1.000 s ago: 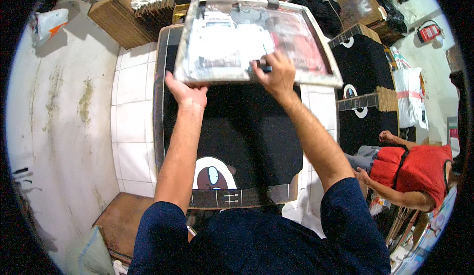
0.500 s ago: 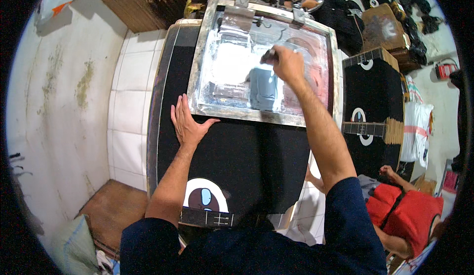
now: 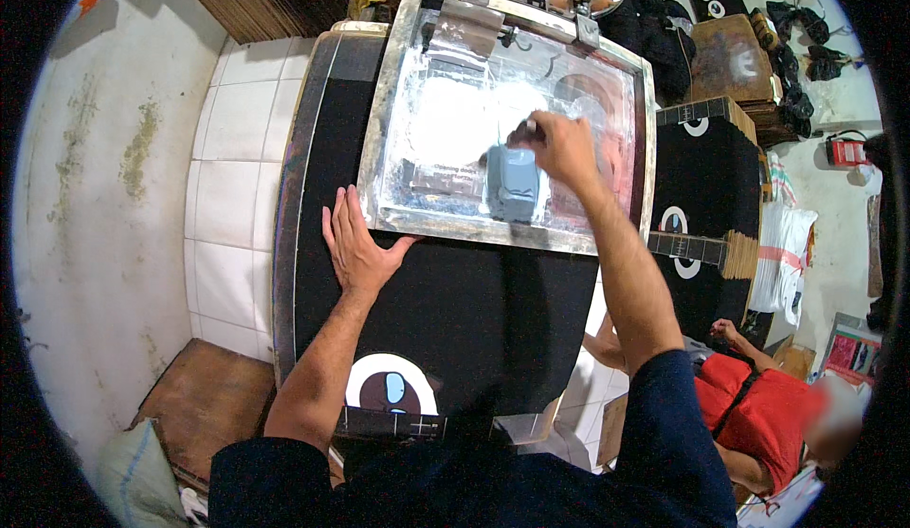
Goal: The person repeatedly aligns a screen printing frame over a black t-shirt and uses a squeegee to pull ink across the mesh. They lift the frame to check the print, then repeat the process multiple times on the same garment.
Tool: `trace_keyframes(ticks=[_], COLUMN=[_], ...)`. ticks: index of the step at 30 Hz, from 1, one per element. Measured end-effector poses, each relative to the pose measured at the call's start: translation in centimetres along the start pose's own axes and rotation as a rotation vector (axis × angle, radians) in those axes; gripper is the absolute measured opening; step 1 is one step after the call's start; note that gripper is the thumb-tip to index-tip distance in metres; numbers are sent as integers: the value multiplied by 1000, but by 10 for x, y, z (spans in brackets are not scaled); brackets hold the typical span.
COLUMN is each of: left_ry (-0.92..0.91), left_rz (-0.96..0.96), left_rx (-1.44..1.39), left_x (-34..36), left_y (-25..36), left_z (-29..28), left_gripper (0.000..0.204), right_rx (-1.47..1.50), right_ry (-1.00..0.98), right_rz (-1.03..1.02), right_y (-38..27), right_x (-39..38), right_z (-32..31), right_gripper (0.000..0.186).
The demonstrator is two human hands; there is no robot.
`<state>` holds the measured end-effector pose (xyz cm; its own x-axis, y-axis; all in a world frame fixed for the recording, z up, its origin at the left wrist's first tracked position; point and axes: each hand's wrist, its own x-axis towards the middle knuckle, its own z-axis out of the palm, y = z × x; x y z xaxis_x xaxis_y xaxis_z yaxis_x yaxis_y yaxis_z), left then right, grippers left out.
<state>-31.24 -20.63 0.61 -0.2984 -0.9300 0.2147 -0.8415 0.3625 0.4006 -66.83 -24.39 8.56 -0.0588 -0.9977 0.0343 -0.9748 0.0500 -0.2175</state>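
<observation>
I counted on my feed one left hand, one right hand, one framed screen, two metal clamps along its edge, one printed eye on the near black cloth, one red extinguisher, one co-worker.

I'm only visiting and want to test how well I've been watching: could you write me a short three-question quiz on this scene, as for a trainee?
1. Multiple choice: where is the person's left hand relative to the framed screen?
A. Over its middle
B. At its near left corner
C. At its far right corner

2. True or false: the co-worker at the right wears a blue top.

3. Open: what design shows at the near end of the black cloth under the screen?

Key:
1. B
2. False; the co-worker wears a red top.
3. An eye, with a white outer ring, brown inside and a light blue patch.
</observation>
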Motion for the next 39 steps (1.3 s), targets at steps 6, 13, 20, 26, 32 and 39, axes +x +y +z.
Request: trace_keyframes(ticks=[6,13,20,26,32,39], left_ry=[-6,-35,-42,-48,-33,-83], left_rz=[-5,-22,-24,-35,-24,-34], left_rx=[-5,-3,-8,-36,-43,-61], left_x=[0,1,0,2,4,4], left_y=[1,2,5,4,4,1], left_z=[-3,-4,-8,-9,-10,-8], left_gripper=[125,125,125,126,125,126], right_rx=[10,-36,-35,-166,-63,-283], right_ry=[218,88,218,-16,165,26], right_rz=[68,85,75,1,-92,98], right_y=[28,-15,-27,-61,-15,-26], right_x=[76,-35,-59,-136,41,233], right_z=[22,26,19,-1,12,41], right_gripper=[13,21,12,39,61,103])
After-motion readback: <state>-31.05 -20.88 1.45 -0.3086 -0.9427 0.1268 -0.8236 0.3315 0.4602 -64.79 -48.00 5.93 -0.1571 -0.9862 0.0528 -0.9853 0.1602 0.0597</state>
